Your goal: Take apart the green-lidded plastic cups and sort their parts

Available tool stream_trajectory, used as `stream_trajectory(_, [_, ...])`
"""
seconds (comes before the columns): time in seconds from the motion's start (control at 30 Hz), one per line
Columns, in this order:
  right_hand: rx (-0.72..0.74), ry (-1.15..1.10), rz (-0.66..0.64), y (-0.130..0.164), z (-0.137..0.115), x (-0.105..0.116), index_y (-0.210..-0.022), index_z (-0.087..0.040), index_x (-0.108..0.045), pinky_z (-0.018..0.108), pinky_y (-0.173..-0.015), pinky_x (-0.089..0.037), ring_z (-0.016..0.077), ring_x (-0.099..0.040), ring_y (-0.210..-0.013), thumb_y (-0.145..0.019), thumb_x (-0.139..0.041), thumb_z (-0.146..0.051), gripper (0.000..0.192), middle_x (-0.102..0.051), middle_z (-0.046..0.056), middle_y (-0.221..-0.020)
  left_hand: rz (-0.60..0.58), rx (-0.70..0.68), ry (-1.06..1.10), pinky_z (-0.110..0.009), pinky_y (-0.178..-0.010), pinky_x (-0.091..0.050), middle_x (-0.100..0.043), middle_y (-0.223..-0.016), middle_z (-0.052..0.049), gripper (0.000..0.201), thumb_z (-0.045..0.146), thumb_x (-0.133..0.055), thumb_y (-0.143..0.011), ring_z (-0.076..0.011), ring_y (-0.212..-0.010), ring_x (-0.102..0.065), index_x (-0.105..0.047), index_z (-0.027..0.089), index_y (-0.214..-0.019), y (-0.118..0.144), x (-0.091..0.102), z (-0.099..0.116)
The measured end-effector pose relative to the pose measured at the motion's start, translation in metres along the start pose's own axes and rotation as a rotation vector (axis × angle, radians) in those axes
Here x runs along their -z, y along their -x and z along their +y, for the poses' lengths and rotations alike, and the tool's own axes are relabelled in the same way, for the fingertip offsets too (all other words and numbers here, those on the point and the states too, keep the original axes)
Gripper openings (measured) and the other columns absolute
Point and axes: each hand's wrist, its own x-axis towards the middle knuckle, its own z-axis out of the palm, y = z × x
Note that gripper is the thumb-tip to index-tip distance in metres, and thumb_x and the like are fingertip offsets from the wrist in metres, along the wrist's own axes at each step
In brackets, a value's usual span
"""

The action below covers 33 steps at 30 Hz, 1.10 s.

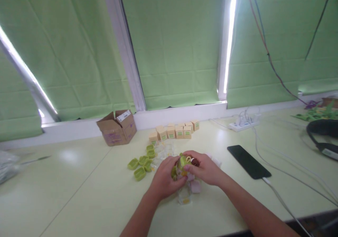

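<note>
Both hands come together over the table. My left hand (164,180) and my right hand (207,168) are closed around a small green-lidded container (182,162), which has a pale yellow loop near its top. Fingers cover much of its lower part. Just by the right fingers shows a dark brown piece (194,162); whether it is held I cannot tell. Below the hands stands a clear plastic cup (184,196) with something yellow at its base. A pale pink block (195,186) lies beside it. Several green trays or lids (139,173) lie to the left, near more clear cups (167,148).
Several small tan boxes (171,131) with green labels stand along the back. An open cardboard box (117,128) is at back left. On the right lie a black phone (249,161) with a white cable, a power strip (244,122) and a black headset (323,129).
</note>
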Motion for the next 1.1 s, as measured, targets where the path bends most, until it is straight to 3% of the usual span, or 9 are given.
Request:
stream_trajectory(0.1, [-0.080, -0.094, -0.001, 0.001, 0.004, -0.001, -0.102, -0.022, -0.051, 0.021, -0.053, -0.043, 0.0111, -0.055, -0.061, -0.085, -0.050, -0.043, 0.026, -0.060, -0.002, -0.075, 0.023, 0.000, 0.005, -0.035, -0.081, -0.045, -0.058, -0.098, -0.007, 0.045, 0.023, -0.064, -0.071, -0.0212, -0.090, -0.053, -0.049, 0.019, -0.113, -0.001, 0.002, 0.002])
stream_trajectory(0.3, [-0.033, -0.041, -0.008, 0.001, 0.001, -0.001, -0.092, -0.021, -0.054, 0.019, -0.050, -0.038, 0.0098, -0.051, -0.058, -0.088, -0.046, -0.041, 0.022, -0.053, -0.004, -0.066, 0.008, -0.007, 0.008, -0.036, -0.084, -0.044, -0.057, -0.100, -0.008, 0.046, 0.023, -0.063, -0.073, -0.0211, -0.091, -0.052, -0.047, 0.019, -0.116, -0.001, 0.004, 0.003])
stream_trajectory(0.63, [0.053, 0.127, 0.061, 0.001, -0.003, -0.001, -0.087, -0.019, -0.058, 0.019, -0.053, -0.034, 0.0096, -0.048, -0.061, -0.089, -0.046, -0.033, 0.018, -0.055, -0.002, -0.070, -0.050, 0.034, 0.028, -0.034, -0.079, -0.043, -0.055, -0.095, -0.005, 0.039, 0.027, -0.059, -0.077, -0.0192, -0.086, -0.051, -0.047, 0.019, -0.114, -0.001, 0.004, 0.001])
stream_trajectory(1.1, [0.053, 0.132, 0.039, 0.002, -0.005, -0.001, -0.088, -0.020, -0.057, 0.020, -0.051, -0.031, 0.0096, -0.047, -0.059, -0.089, -0.045, -0.031, 0.016, -0.055, -0.003, -0.067, -0.044, 0.038, -0.005, -0.031, -0.075, -0.041, -0.052, -0.087, -0.003, 0.032, 0.029, -0.059, -0.074, -0.0184, -0.081, -0.049, -0.049, 0.018, -0.103, -0.002, 0.005, 0.001])
